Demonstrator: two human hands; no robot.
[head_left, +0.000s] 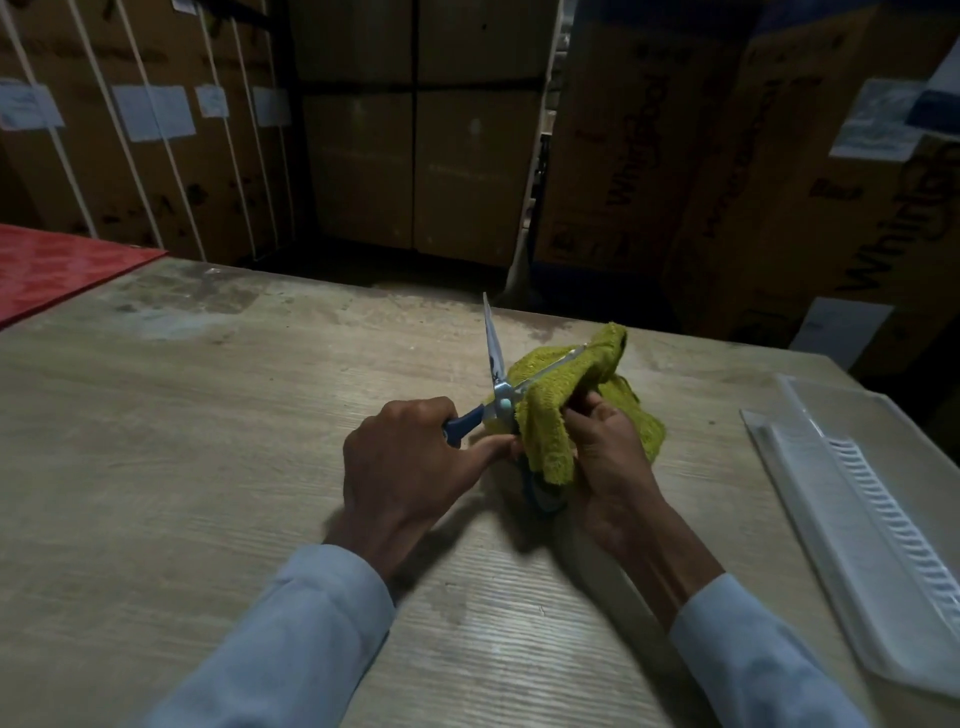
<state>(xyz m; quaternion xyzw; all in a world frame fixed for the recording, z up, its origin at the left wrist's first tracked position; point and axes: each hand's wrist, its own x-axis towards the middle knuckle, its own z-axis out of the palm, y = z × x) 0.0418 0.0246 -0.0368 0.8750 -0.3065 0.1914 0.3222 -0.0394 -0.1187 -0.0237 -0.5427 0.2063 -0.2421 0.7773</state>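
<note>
A pair of scissors (493, 358) with blue handles stands spread apart over the middle of the wooden table (208, 415). One blade points up and away; the other lies under a yellow-green terry cloth (561, 395). My left hand (410, 467) grips the upper blue handle, thumb stretched toward the pivot. My right hand (608, 457) pinches the cloth around the covered blade. The second handle is mostly hidden beneath the cloth and my hands.
A white plastic tray with a ribbed strip (857, 519) lies at the table's right edge. A red mat (57, 270) covers the far left corner. Stacked cardboard boxes (779, 156) stand close behind the table's far edge.
</note>
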